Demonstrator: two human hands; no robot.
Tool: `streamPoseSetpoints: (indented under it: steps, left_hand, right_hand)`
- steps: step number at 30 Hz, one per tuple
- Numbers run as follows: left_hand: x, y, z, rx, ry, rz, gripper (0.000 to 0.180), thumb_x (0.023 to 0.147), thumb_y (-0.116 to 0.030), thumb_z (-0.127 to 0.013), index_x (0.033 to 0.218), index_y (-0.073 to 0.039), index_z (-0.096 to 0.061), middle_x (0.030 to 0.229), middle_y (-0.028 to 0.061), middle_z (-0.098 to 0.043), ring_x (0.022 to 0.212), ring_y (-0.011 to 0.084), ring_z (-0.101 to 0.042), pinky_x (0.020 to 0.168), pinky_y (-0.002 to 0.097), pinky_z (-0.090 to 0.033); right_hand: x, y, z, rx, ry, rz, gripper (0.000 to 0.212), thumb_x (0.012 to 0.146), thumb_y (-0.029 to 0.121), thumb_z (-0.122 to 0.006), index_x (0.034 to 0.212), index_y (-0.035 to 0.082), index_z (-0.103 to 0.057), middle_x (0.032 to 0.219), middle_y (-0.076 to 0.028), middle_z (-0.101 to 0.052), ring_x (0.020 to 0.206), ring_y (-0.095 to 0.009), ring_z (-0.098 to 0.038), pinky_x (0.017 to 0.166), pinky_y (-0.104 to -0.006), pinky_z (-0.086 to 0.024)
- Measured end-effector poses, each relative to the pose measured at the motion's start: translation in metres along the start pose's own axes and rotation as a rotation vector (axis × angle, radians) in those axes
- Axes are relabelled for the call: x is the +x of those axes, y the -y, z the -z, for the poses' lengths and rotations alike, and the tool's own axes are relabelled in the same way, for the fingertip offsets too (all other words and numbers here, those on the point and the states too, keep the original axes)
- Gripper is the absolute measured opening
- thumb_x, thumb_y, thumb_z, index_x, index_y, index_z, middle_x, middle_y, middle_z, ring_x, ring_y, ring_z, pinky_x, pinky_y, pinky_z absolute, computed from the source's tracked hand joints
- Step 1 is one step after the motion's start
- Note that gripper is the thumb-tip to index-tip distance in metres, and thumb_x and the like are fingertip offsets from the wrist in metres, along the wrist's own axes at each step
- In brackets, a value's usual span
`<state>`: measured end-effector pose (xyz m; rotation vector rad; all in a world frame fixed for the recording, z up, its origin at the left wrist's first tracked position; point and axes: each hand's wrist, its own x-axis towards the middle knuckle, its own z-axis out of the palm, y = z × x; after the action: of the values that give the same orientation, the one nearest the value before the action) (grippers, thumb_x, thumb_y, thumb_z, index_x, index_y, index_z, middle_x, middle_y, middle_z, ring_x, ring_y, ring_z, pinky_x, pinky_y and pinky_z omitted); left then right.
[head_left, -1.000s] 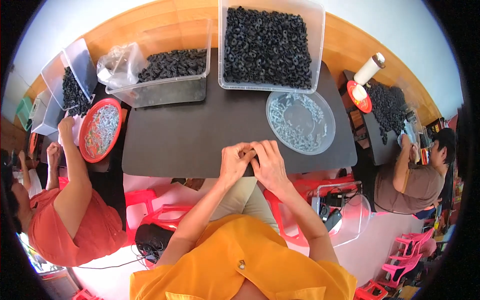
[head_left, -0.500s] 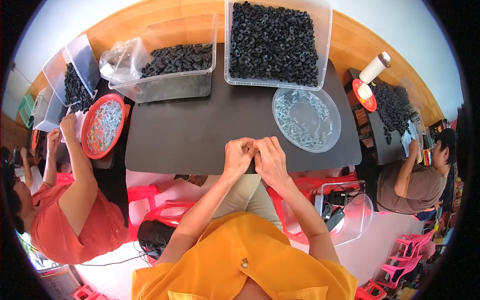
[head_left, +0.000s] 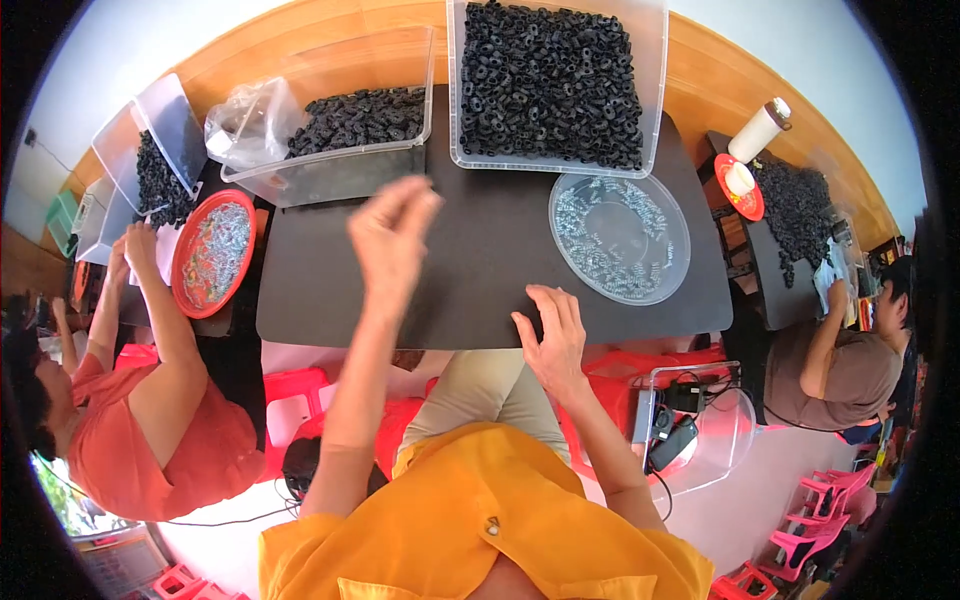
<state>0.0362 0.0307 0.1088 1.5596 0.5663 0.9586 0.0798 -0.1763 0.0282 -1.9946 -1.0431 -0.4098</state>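
My left hand (head_left: 390,240) is raised over the dark table (head_left: 470,240), just in front of the clear bin of black pieces (head_left: 360,118) at the back left. Its fingertips are blurred and appear pinched; whatever they may hold is hidden. My right hand (head_left: 557,338) rests at the table's near edge, thumb apart from loosely bent fingers, with nothing visible in it. Nearest to it lies a round clear tray (head_left: 618,240) scattered with small shiny metal pieces. Behind that tray stands a large clear bin full of small black hollow pieces (head_left: 550,85).
On the left, a person in red (head_left: 165,430) works beside a red basin (head_left: 182,270) of shiny pieces. A person in brown (head_left: 830,370) sits at a side table with a black heap (head_left: 785,210). Under my right arm is a clear box (head_left: 715,455) with cables and devices.
My hands were together above the table's near edge and have parted. The left one has moved forward and left towards the back-left bin; the right one has dropped slightly and opened.
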Motion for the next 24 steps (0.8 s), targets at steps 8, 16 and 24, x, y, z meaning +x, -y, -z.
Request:
streamPoseSetpoints:
  steps: [8, 16, 24]
  left_hand:
    - [0.103, -0.011, 0.030, 0.485, -0.142, -0.347, 0.036, 0.076, -0.006, -0.067, 0.111, -0.002, -0.062, 0.107, 0.0129, -0.062, 0.052, 0.0108, -0.054, 0.049, 0.0239, -0.045]
    - [0.080, 0.012, -0.074, 0.469, 0.262, -0.612, 0.013, 0.076, -0.005, -0.063, 0.088, -0.006, -0.068, 0.084, 0.0129, -0.064, 0.075, 0.0294, -0.063, 0.069, 0.0360, -0.050]
    - [0.089, 0.046, -0.133, 0.878, 0.640, -0.558, 0.022, 0.074, -0.019, -0.068, 0.087, -0.001, -0.067, 0.096, 0.0191, -0.056, 0.097, 0.0350, -0.054, 0.082, 0.0423, -0.048]
  right_hand:
    - [-0.012, -0.013, -0.015, -0.087, -0.060, 0.113, 0.030, 0.073, 0.006, -0.067, 0.101, 0.001, -0.056, 0.096, -0.011, -0.056, 0.088, -0.028, -0.055, 0.093, -0.0461, -0.043]
    - [-0.014, -0.016, -0.017, -0.125, -0.073, 0.148, 0.023, 0.072, 0.002, -0.065, 0.094, 0.000, -0.059, 0.093, -0.010, -0.056, 0.084, -0.026, -0.055, 0.094, -0.0434, -0.043]
    - [-0.013, -0.015, -0.018, -0.160, -0.091, 0.182, 0.018, 0.071, 0.002, -0.063, 0.089, -0.001, -0.059, 0.089, -0.011, -0.057, 0.081, -0.025, -0.055, 0.093, -0.0415, -0.045]
